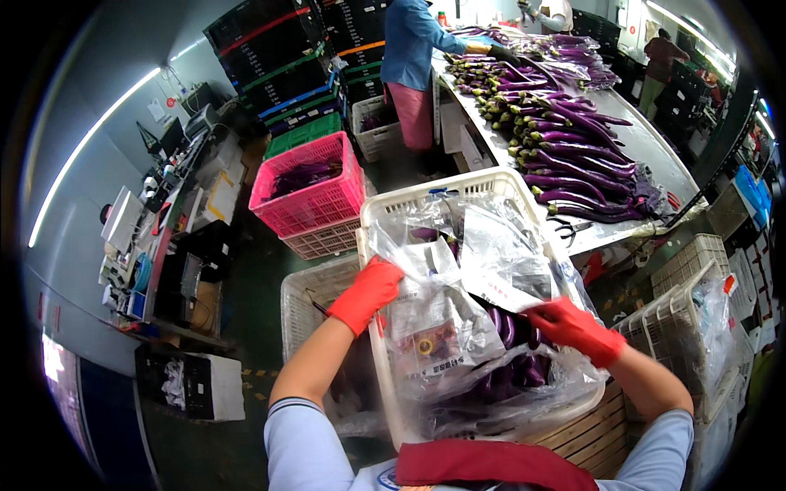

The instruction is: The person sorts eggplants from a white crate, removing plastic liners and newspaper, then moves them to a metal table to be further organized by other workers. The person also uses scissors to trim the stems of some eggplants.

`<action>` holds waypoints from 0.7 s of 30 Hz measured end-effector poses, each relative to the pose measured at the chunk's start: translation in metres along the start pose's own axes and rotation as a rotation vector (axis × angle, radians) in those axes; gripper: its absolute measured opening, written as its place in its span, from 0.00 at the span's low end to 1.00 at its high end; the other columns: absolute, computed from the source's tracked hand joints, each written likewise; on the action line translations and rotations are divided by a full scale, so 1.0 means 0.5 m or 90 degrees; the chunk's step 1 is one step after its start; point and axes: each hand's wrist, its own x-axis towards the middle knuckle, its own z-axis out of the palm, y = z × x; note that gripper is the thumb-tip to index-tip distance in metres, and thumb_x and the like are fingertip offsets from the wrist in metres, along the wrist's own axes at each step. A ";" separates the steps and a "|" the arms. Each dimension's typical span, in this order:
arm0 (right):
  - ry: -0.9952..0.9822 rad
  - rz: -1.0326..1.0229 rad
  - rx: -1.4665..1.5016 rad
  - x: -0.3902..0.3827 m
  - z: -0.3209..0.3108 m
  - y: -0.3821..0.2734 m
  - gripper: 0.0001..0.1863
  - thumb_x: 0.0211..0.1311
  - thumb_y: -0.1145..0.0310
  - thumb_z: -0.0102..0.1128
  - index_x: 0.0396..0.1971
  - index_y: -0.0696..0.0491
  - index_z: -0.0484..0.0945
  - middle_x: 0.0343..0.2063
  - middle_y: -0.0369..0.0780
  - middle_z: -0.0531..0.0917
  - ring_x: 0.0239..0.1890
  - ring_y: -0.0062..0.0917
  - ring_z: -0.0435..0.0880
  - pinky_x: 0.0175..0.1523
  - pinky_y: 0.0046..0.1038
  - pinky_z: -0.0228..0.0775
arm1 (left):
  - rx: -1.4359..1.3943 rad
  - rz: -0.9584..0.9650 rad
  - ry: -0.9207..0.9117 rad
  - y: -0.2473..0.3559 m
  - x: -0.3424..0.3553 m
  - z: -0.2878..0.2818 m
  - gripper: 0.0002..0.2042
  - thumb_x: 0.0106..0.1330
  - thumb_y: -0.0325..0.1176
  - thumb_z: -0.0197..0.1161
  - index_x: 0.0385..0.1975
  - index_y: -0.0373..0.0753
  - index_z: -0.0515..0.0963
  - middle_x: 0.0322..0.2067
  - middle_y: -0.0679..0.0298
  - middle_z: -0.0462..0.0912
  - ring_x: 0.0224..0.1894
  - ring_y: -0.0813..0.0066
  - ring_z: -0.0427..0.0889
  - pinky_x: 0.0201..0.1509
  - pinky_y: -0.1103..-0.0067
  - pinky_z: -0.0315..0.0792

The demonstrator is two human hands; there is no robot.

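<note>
holding a sheet's edge [498,291], right hand [577,330] over crate [380,360].

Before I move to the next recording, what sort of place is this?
Likely a produce packing room: eggplants piled on a long table, stacked black crates and a plastic-lined white crate.

Black print [456,361] stands on the paper sheets [501,245] in the centre, white markings [239,64] on the black crates [270,49] at upper left, and a blue emblem [389,478] on the shirt [299,446] at bottom centre.
</note>
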 end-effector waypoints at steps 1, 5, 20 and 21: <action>0.113 -0.194 -0.168 0.048 0.015 0.052 0.15 0.62 0.63 0.51 0.45 0.52 0.77 0.36 0.42 0.81 0.38 0.33 0.80 0.45 0.31 0.71 | 0.040 0.068 -0.008 0.004 0.028 0.013 0.15 0.49 0.28 0.54 0.38 0.39 0.77 0.34 0.55 0.81 0.41 0.55 0.78 0.60 0.67 0.63; -0.193 -0.024 -0.430 0.304 0.003 0.093 0.27 0.53 0.73 0.47 0.57 0.51 0.67 0.40 0.47 0.78 0.42 0.40 0.77 0.49 0.36 0.69 | 0.283 -0.065 0.037 -0.099 0.098 -0.003 0.23 0.64 0.45 0.44 0.57 0.42 0.66 0.62 0.56 0.63 0.67 0.66 0.56 0.71 0.60 0.39; 0.201 0.127 0.209 0.582 -0.180 0.318 0.27 0.63 0.48 0.50 0.43 0.60 0.78 0.37 0.41 0.82 0.41 0.24 0.77 0.49 0.25 0.66 | -0.168 -0.327 0.031 -0.231 0.294 0.013 0.30 0.67 0.55 0.41 0.55 0.35 0.69 0.55 0.51 0.70 0.60 0.60 0.68 0.61 0.60 0.57; 0.184 0.187 0.301 0.602 -0.181 0.337 0.27 0.64 0.47 0.49 0.39 0.59 0.80 0.35 0.39 0.82 0.38 0.22 0.77 0.46 0.24 0.66 | -0.270 -0.385 0.028 -0.268 0.295 0.014 0.29 0.66 0.55 0.43 0.51 0.34 0.73 0.51 0.50 0.75 0.56 0.59 0.72 0.59 0.64 0.61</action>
